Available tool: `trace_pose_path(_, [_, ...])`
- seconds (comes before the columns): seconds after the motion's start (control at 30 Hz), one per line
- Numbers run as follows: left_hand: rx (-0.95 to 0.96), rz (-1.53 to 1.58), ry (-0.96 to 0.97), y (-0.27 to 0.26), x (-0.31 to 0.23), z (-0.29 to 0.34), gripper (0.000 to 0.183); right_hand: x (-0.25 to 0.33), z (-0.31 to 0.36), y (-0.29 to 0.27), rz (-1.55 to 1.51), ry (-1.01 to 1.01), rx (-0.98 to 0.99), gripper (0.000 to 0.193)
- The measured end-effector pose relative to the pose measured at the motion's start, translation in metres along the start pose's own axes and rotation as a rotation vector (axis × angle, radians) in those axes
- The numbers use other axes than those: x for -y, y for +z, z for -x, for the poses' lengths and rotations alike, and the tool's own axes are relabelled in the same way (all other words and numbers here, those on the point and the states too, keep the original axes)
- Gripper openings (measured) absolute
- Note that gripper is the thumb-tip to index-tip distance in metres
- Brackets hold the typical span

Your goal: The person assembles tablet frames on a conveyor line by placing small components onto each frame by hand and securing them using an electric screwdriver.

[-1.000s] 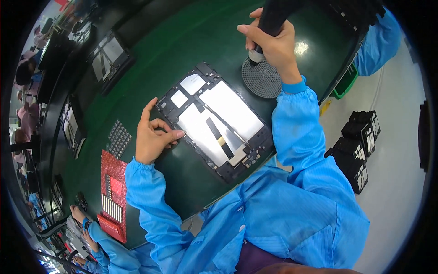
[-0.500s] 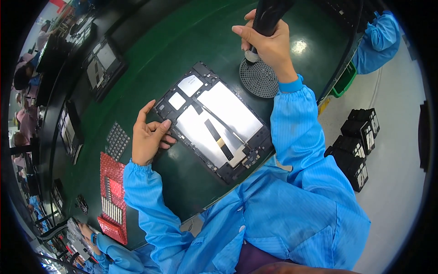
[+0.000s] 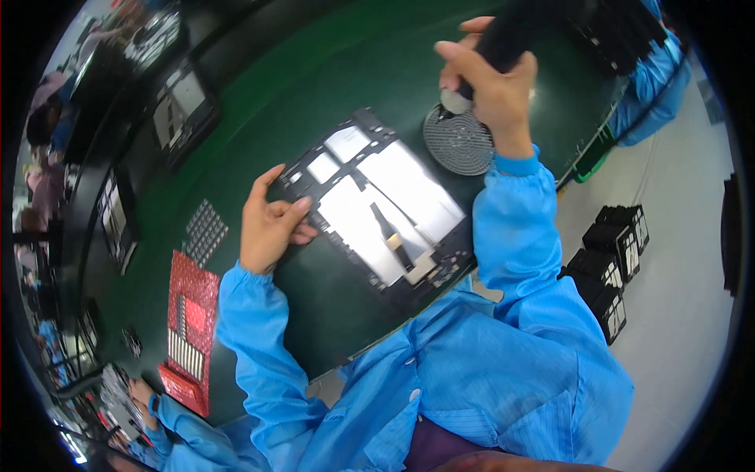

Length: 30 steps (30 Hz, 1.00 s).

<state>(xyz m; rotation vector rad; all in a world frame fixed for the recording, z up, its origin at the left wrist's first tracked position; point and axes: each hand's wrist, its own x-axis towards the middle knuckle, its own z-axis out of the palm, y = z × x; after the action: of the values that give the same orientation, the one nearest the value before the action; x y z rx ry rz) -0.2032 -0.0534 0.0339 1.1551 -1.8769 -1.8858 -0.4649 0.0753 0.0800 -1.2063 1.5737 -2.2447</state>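
An opened tablet (image 3: 344, 203) with a black frame and silver battery panels lies tilted on the green table in front of me. My left hand (image 3: 271, 220) grips its left edge, thumb on top and fingers along the side. In my right hand (image 3: 499, 98) is a thick black electric screwdriver (image 3: 511, 35), its body slanting up to the right. The pale rounded nose of the tool is at the far edge of a round grey tray (image 3: 460, 145) full of small holes. Motion blurs the tool, and its bit cannot be made out.
Left of the tablet lie a small grid of dark parts (image 3: 206, 234) and red bubble wrap (image 3: 194, 279) with metal strips on it. More opened tablets (image 3: 182, 98) stand on a black line at the left. Stacked black units (image 3: 617, 236) sit on the floor at right. Co-workers' sleeves (image 3: 664, 86) show nearby.
My right hand and the screwdriver have moved right, and the tool now leans more. In the picture, the tablet, my left hand and the round tray have shifted slightly right.
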Motion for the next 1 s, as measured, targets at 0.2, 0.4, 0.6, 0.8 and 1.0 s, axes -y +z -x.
trace_pose_path(0.2, [0.127,0.09,0.013,0.015,-0.001,-0.006,0.06,0.036,0.022,0.052,-0.318,-0.057,0.252,0.029])
trace_pose_path(0.4, [0.117,0.144,0.015,0.011,0.004,-0.01,0.058,0.022,0.046,0.099,-0.182,0.032,0.51,0.034])
trace_pose_path(0.6, [0.129,0.101,0.019,0.008,0.003,-0.008,0.056,0.013,0.055,0.111,-0.129,0.033,0.556,0.034])
trace_pose_path(0.8, [0.15,0.094,0.03,0.01,0.005,-0.007,0.054,0.014,0.06,0.115,-0.221,0.114,0.479,0.031])
trace_pose_path(1.0, [0.131,0.079,0.034,0.01,0.002,-0.006,0.052,0.01,0.059,0.115,-0.231,0.103,0.497,0.03])
